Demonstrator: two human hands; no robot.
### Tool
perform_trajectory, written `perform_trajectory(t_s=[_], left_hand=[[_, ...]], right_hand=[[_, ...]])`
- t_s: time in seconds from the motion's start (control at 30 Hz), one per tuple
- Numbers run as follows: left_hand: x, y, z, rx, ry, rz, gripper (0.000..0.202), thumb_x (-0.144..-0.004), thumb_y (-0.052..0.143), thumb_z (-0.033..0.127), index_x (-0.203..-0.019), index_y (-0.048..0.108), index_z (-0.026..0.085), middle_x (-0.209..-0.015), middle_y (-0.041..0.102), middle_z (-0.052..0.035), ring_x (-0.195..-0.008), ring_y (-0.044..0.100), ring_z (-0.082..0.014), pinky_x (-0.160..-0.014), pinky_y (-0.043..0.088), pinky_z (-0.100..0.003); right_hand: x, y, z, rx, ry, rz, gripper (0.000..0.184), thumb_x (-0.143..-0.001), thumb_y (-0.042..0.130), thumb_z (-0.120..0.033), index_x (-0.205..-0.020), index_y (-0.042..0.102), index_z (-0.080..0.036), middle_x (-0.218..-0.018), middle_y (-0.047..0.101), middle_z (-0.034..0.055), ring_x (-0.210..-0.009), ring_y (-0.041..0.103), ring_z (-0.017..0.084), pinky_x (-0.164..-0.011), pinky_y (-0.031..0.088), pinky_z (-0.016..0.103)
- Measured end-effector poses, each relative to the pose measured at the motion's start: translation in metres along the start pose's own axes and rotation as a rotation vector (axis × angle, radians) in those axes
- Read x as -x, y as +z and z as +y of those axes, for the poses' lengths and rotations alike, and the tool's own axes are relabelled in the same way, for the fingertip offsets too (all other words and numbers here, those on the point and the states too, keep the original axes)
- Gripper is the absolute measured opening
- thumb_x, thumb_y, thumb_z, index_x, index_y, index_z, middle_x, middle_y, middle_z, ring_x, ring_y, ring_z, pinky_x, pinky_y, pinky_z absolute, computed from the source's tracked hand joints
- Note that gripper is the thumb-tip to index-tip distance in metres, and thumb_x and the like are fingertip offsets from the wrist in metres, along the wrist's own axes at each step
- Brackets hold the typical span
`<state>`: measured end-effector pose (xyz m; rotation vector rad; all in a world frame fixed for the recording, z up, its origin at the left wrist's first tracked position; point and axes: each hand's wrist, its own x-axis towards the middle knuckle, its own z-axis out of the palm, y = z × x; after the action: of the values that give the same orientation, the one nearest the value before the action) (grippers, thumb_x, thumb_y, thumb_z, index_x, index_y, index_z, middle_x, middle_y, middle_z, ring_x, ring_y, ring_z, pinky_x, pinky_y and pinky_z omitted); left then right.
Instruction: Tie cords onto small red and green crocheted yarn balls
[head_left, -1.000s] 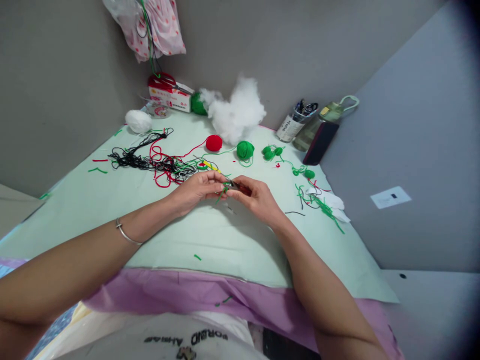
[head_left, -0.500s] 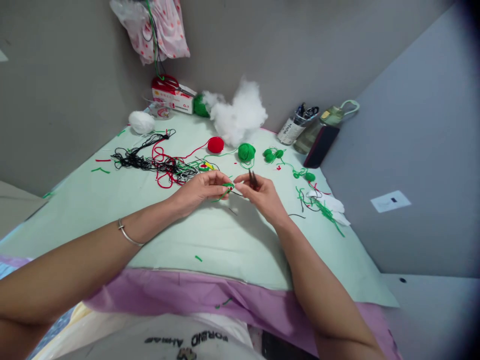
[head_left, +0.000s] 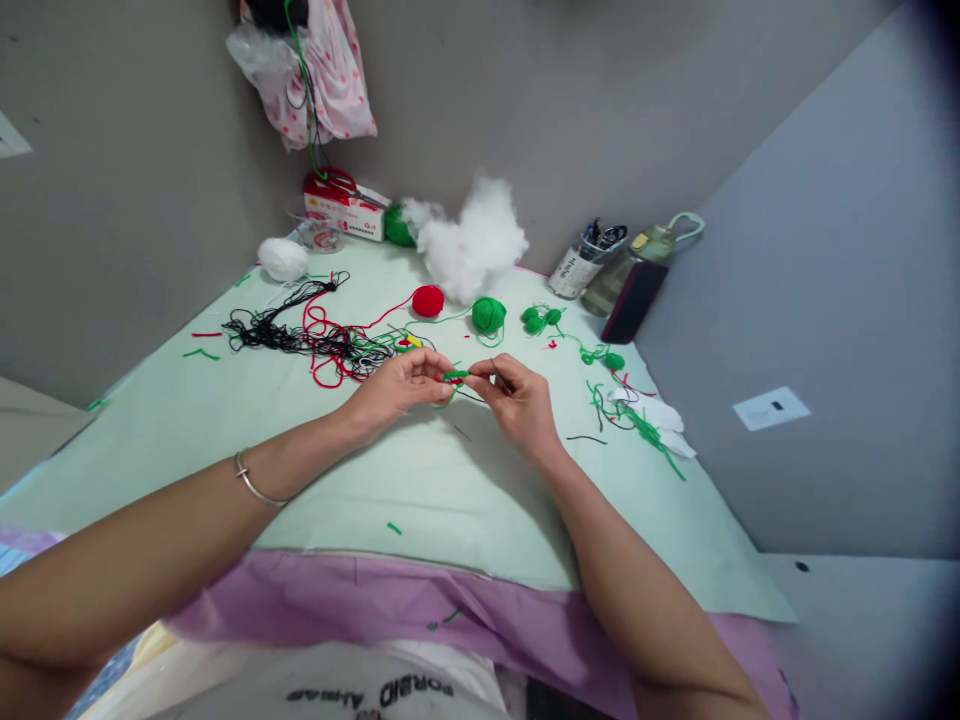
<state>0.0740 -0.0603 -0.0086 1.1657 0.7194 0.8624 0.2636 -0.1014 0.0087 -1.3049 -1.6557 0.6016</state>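
Observation:
My left hand (head_left: 409,385) pinches a small green yarn piece with red and white bits (head_left: 455,377), crochet work by its look, over the middle of the table. On its other side, the fingertips of my right hand (head_left: 517,398) are closed at the edge of this piece. A slim dark tool (head_left: 501,377) is tucked in the fingers of my right hand; most of it is hidden. Dark and green yarn ends hang below the piece. Just behind my left hand lies another small piece in green, red and yellow (head_left: 409,342).
Tangled black yarn (head_left: 274,325) lies left, with a white ball (head_left: 283,259) behind it. A red ball (head_left: 428,301), a green ball (head_left: 488,315) and white stuffing (head_left: 472,245) are at the back. Right stand a pen cup (head_left: 577,268), bottle (head_left: 651,240) and phone (head_left: 634,302); yarn scraps (head_left: 649,430) lie nearer.
My right hand has turned, so the dark tool's two prongs no longer stick up plainly. The green piece shows more broadly between my fingertips. The view has tilted slightly.

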Motion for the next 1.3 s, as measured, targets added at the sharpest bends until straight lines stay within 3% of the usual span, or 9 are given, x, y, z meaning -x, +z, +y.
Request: perform_trajectory(t_s=[0.17, 0.27, 0.37, 0.5, 0.63, 0.73, 0.93, 1.17, 1.3], left_hand=[[0.001, 0.000, 0.001, -0.012, -0.003, -0.015, 0.031, -0.071, 0.082, 0.034, -0.091, 0.065, 0.017, -0.078, 0.066, 0.0021, -0.073, 0.063, -0.0130, -0.078, 0.048, -0.030], [-0.001, -0.002, 0.002, -0.037, -0.017, 0.034, 0.029, -0.072, 0.082, 0.034, -0.087, 0.065, 0.017, -0.081, 0.069, 0.0004, -0.076, 0.065, -0.0139, -0.080, 0.049, -0.030], [-0.004, -0.007, 0.006, 0.036, -0.025, 0.113, 0.029, -0.072, 0.080, 0.032, -0.084, 0.059, 0.017, -0.086, 0.072, -0.0029, -0.082, 0.071, -0.0178, -0.081, 0.053, -0.032], [-0.007, -0.017, 0.017, 0.085, 0.000, 0.235, 0.026, -0.076, 0.074, 0.027, -0.094, 0.057, 0.018, -0.081, 0.073, -0.0025, -0.074, 0.071, -0.0157, -0.069, 0.054, -0.027], [-0.010, -0.031, 0.029, 0.166, 0.099, 0.362, 0.018, -0.080, 0.069, 0.022, -0.097, 0.061, 0.018, -0.084, 0.068, 0.0009, -0.068, 0.066, -0.0087, -0.069, 0.056, -0.021], [-0.015, -0.042, 0.031, 0.199, 0.156, 0.424, 0.013, -0.083, 0.066, 0.021, -0.095, 0.064, 0.016, -0.084, 0.064, 0.0011, -0.066, 0.064, -0.0067, -0.069, 0.057, -0.018], [-0.019, -0.056, 0.028, 0.199, 0.209, 0.436, 0.012, -0.086, 0.064, 0.023, -0.096, 0.069, 0.017, -0.088, 0.064, -0.0003, -0.068, 0.063, -0.0068, -0.070, 0.057, -0.018], [-0.016, -0.047, 0.031, -0.014, 0.145, 0.347, 0.029, -0.080, 0.074, 0.039, -0.098, 0.073, 0.016, -0.078, 0.064, -0.0007, -0.068, 0.061, -0.0106, -0.070, 0.054, -0.021], [-0.015, -0.042, 0.024, -0.327, 0.156, 0.217, 0.032, -0.082, 0.070, 0.045, -0.100, 0.075, 0.020, -0.080, 0.066, -0.0019, -0.069, 0.060, -0.0155, -0.070, 0.052, -0.028]], right_hand=[[-0.004, -0.006, 0.010, -0.040, 0.141, -0.088, 0.026, -0.090, 0.060, -0.043, -0.091, 0.068, -0.018, -0.068, 0.059, -0.0007, -0.064, 0.050, 0.014, -0.063, 0.040, 0.027], [-0.010, -0.022, 0.022, 0.220, 0.213, -0.063, 0.035, -0.092, 0.056, -0.046, -0.113, 0.065, -0.020, -0.072, 0.061, 0.0000, -0.068, 0.055, 0.017, -0.068, 0.041, 0.029], [-0.015, -0.042, 0.035, 0.564, 0.280, 0.003, 0.044, -0.093, 0.057, -0.046, -0.130, 0.059, -0.023, -0.093, 0.069, 0.0060, -0.084, 0.061, 0.023, -0.074, 0.041, 0.033], [-0.018, -0.057, 0.049, 0.867, 0.295, -0.018, 0.036, -0.097, 0.052, -0.034, -0.129, 0.059, -0.021, -0.118, 0.067, 0.0144, -0.097, 0.062, 0.028, -0.074, 0.041, 0.036], [-0.020, -0.056, 0.058, 1.034, 0.252, -0.077, 0.033, -0.096, 0.046, -0.019, -0.122, 0.065, -0.014, -0.118, 0.065, 0.0206, -0.105, 0.058, 0.032, -0.081, 0.041, 0.038], [-0.021, -0.052, 0.056, 0.968, 0.165, -0.088, 0.030, -0.097, 0.048, -0.019, -0.118, 0.068, -0.015, -0.116, 0.066, 0.0168, -0.108, 0.057, 0.030, -0.087, 0.041, 0.038], [-0.014, -0.035, 0.037, 0.609, -0.045, -0.295, 0.023, -0.099, 0.051, -0.025, -0.100, 0.074, -0.022, -0.100, 0.068, 0.0052, -0.081, 0.063, 0.016, -0.074, 0.041, 0.028], [-0.008, -0.026, 0.037, 0.837, -0.034, -0.192, 0.031, -0.103, 0.041, -0.023, -0.115, 0.070, -0.022, -0.105, 0.067, 0.0096, -0.082, 0.062, 0.019, -0.063, 0.032, 0.030], [-0.010, -0.030, 0.036, 0.765, -0.008, -0.250, 0.023, -0.100, 0.050, -0.024, -0.102, 0.073, -0.022, -0.101, 0.068, 0.0062, -0.080, 0.061, 0.017, -0.065, 0.033, 0.029]])
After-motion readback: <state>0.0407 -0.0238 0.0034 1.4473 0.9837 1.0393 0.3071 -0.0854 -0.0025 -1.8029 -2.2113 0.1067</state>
